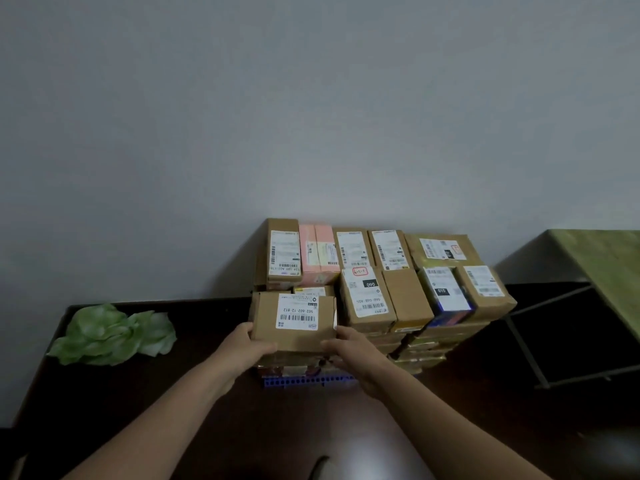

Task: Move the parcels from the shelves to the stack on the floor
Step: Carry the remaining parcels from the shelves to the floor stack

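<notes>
While the left hand (252, 344) gripped the parcel (294, 323) at its near left corner and the right hand (349, 348) gripped its near right corner, the parcel was at the front left of the stack (408, 306), label up, above lower boxes; contact with them unclear. The stack stood several layers high on a blue base (308, 381) on the dark floor (207, 393), against the wall. A green leafy bundle (114, 336) lay on the floor well left of it; a green bench (602, 271) stood right.
</notes>
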